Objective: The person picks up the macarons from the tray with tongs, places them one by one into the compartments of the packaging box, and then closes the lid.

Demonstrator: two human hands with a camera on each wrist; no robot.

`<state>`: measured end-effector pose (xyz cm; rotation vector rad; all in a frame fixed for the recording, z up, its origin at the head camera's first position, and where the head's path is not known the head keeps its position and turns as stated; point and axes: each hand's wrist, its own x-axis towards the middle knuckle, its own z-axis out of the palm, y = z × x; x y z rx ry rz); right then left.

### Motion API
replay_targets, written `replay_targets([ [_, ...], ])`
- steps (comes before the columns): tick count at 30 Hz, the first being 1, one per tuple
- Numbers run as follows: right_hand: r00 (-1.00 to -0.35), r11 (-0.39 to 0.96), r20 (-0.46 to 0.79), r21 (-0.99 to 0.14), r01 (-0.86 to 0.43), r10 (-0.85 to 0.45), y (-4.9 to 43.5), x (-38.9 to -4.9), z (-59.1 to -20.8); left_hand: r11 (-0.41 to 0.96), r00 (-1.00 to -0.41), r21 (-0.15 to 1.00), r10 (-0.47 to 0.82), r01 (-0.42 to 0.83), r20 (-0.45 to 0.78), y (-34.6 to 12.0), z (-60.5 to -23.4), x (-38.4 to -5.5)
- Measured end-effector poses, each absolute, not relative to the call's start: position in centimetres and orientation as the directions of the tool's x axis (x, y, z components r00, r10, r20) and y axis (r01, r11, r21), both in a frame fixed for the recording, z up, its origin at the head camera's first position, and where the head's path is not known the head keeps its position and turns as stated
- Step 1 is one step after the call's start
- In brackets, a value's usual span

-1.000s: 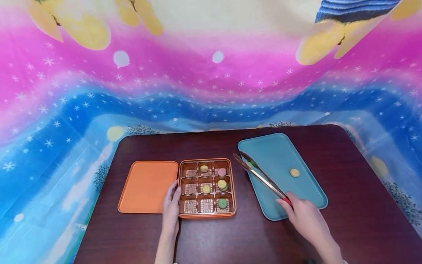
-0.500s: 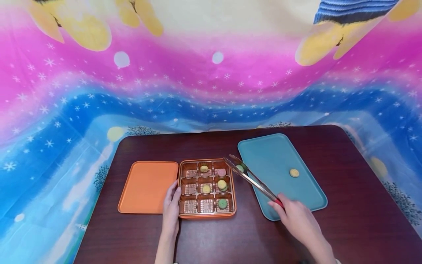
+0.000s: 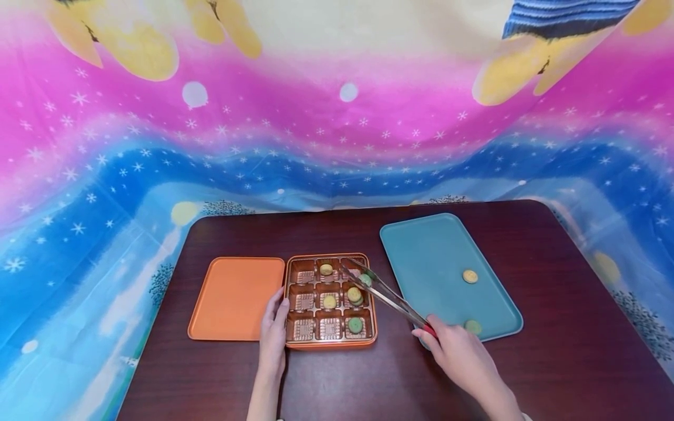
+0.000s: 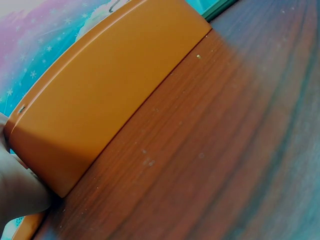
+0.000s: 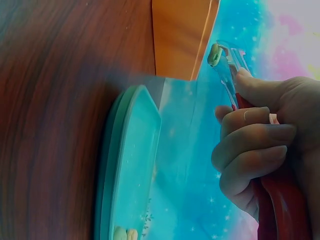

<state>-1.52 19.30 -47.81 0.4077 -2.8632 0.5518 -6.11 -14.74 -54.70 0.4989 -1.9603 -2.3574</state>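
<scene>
My right hand (image 3: 463, 356) grips the red handles of metal tongs (image 3: 392, 298). A green macaron (image 3: 364, 280) is pinched between the tong tips, over the right side of the orange box (image 3: 332, 345); the right wrist view also shows this macaron (image 5: 215, 55) at the tips. The box has a brown insert with several compartments. Yellow macarons (image 3: 329, 302) sit in the middle column, a yellow one (image 3: 355, 294) tops a stack at right, and a green one (image 3: 356, 324) lies front right. A pink one at the back right is partly hidden by the tongs. My left hand (image 3: 272, 327) rests along the box's left wall, fingers fairly straight.
To the right, a teal tray (image 3: 429, 251) lies at a slant, bearing a yellow macaron (image 3: 470, 276) and a green one (image 3: 473, 326) near my right hand. A flat orange lid (image 3: 237, 298) lies left of the box. Patterned cloth (image 3: 337, 128) hangs behind the dark wooden table (image 3: 337, 386).
My right hand has moved left, carrying the green macaron in the tongs from the tray's left edge to over the box. This uncovers a green macaron on the tray. The left hand stays in place.
</scene>
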Motion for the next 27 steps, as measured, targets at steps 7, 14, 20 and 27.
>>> replay_targets([
  [7, -0.928, 0.892, 0.260, -0.299, -0.339, -0.266, 18.6, -1.5, -48.0, -0.193, -0.952, 0.967, -0.224, -0.167, -0.209, -14.8, -54.7, -6.1],
  [14, -0.937, 0.888, 0.216, -0.318, -0.333, -0.274, 17.7, -1.1, -47.9, -0.195, -0.954, 0.967, -0.222, -0.161, -0.204, -14.8, -54.7, -6.2],
  [20, -0.951, 0.888, 0.152, -0.341, -0.307, -0.271, 17.1, -0.9, -47.7, -0.195, -0.952, 0.967, -0.224, -0.166, -0.208, -14.8, -54.7, -6.2],
  [27, -0.959, 0.898, 0.040, -0.341, -0.277, -0.281, 16.4, -0.7, -47.4, -0.192, -0.950, 0.968, -0.235, -0.165, -0.208, -14.7, -54.6, -6.1],
])
